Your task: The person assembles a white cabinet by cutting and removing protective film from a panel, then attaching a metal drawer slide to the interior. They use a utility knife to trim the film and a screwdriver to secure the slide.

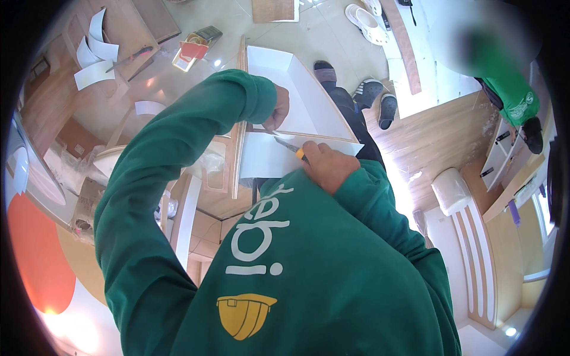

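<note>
My right hand [330,166] is closed around a utility knife [301,154] with a yellow part on its handle. The blade points up and left, over a white sheet [261,155] that covers the near part of a wooden box [243,118]. This box has white inner faces and lies across my lap. At its inner divider edge, my left hand [280,109] is closed with the fingertips pinched downward. What those fingertips hold is too small to make out. The knife tip is a short way from them.
Curved white offcuts [98,50] lie on a wooden board at the far left, beside a red-handled tool [141,52]. A red and white item [191,52] rests on the floor. White clogs [367,25] are at the far side. Another person in green [515,98] is at the right.
</note>
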`<state>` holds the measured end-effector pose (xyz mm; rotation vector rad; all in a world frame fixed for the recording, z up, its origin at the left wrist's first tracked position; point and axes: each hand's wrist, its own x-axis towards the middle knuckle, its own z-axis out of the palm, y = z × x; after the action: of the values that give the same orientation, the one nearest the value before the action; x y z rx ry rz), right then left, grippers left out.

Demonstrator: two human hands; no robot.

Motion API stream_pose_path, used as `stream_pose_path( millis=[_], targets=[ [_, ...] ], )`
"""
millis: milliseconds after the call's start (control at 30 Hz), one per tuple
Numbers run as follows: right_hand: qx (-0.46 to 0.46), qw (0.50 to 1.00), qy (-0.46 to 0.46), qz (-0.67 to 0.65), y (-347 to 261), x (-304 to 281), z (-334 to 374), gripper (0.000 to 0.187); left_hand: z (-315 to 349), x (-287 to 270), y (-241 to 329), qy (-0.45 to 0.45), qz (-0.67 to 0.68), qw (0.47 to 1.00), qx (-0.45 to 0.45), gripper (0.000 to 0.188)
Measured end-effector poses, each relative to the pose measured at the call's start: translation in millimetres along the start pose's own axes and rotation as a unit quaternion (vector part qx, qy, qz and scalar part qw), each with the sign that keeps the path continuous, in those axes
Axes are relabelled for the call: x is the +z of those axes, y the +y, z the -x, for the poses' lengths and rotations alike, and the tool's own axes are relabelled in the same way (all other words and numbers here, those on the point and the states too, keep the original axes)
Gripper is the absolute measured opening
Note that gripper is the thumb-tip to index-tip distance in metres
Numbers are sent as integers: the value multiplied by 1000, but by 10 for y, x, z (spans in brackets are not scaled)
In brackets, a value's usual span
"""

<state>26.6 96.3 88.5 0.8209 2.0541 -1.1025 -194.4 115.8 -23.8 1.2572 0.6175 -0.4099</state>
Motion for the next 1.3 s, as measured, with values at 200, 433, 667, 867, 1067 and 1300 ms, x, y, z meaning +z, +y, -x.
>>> stream_pose_path(
  millis=[200,433,667,867,1067,1300],
  targets=[
    [27,999,-40,18,-103,-57,-13,18,53,48,-51,15,67,998,4,22],
    [18,998,-49,36,-173,-168,8,21,69,-15,96,26,-41,999,6,14],
    [37,998,-48,36,-213,-147,-1,18,-76,-6,53,6,-51,998,19,15],
    [47,996,-51,50,-271,-227,-23,18,-155,50,25,24,-53,998,8,13],
    [65,992,-75,82,-374,-280,-53,16,-143,83,13,69,-69,994,52,12],
    [68,990,-84,86,-420,-333,-82,17,-120,88,101,92,-92,990,45,11]
  ],
)
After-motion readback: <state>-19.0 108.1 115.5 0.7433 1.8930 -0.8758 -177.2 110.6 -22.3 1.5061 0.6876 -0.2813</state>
